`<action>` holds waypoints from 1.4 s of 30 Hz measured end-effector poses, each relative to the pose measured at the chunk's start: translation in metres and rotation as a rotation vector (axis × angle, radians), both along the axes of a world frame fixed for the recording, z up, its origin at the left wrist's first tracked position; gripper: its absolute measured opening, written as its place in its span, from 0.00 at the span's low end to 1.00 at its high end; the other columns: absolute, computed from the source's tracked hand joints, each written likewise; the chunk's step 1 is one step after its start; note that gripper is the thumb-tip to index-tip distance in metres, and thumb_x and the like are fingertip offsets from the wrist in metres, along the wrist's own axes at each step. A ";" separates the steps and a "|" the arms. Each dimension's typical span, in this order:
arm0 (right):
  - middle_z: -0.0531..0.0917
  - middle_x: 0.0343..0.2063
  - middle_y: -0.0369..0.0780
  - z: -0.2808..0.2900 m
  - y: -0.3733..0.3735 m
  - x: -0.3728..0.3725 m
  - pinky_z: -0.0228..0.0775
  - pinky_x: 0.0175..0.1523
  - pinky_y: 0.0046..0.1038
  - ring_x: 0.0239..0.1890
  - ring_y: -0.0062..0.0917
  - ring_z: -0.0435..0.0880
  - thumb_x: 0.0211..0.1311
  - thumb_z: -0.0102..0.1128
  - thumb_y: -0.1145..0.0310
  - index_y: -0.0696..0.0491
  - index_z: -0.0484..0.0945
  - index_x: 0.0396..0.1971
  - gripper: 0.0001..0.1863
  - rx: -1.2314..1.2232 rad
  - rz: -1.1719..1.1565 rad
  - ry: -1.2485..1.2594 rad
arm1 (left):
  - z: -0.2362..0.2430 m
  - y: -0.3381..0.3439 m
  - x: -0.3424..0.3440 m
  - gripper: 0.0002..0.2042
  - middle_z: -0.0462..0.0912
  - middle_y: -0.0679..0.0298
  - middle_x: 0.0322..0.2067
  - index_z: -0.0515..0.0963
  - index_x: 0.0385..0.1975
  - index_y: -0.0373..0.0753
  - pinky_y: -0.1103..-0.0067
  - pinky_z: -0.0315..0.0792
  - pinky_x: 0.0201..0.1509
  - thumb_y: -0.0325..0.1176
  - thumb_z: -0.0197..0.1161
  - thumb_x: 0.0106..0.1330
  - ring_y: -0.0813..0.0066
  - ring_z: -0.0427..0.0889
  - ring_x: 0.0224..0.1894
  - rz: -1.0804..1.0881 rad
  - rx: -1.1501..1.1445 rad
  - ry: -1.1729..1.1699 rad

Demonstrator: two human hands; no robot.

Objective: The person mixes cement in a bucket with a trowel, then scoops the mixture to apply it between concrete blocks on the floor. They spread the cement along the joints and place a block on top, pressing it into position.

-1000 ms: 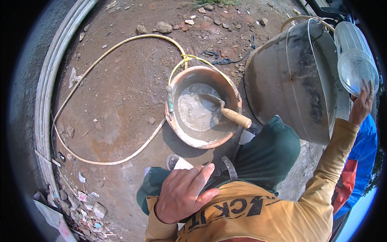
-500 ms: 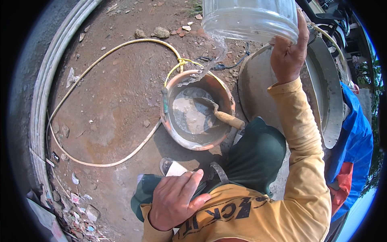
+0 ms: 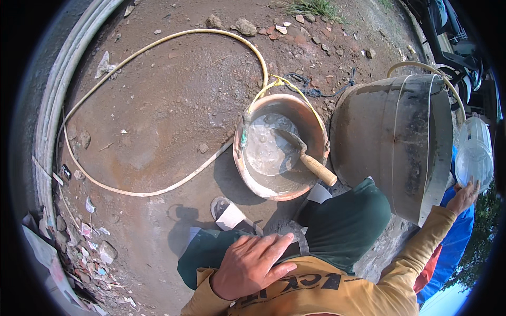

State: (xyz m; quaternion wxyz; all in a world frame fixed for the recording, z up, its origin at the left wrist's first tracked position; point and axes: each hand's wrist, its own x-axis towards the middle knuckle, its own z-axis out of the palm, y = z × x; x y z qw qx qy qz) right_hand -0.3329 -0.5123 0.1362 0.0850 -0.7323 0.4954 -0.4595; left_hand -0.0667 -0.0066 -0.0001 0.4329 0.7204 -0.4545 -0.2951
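Observation:
My right hand [image 3: 463,197] grips a clear plastic container [image 3: 473,150] at the right, beside a large grey drum [image 3: 371,147]. My left hand [image 3: 252,263] lies open over my lap, fingers stretched out. In front of me sits a round clay-coloured bucket [image 3: 242,169] holding wet grey mortar [image 3: 263,152]. A trowel [image 3: 316,166] rests in it, its wooden handle over the right rim. A green-handled tool [image 3: 243,134] hangs at the left rim, with yellow cord tied above it.
A pale hose [image 3: 89,108] loops over the dirt at left, beside curved pipes [image 3: 50,131] and rubble [image 3: 105,252]. Stones and tangled dark rope [image 3: 316,87] lie beyond the bucket. At right are blue tarp [image 3: 456,237] and a parked motorbike [image 3: 448,42].
Half a second ago my right hand held the container tilted over the bucket, water pouring out. It has swung back right and down beside the drum. My left hand stayed over my lap.

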 end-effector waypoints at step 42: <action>0.79 0.44 0.45 0.009 0.775 0.378 0.67 0.50 0.37 0.47 0.37 0.75 0.50 0.65 0.49 0.46 0.72 0.52 0.30 -0.111 1.415 2.003 | 0.346 0.440 -0.460 0.22 0.65 0.57 0.63 0.72 0.58 0.44 0.69 0.52 0.71 0.48 0.55 0.68 0.64 0.58 0.68 1.750 -0.479 0.931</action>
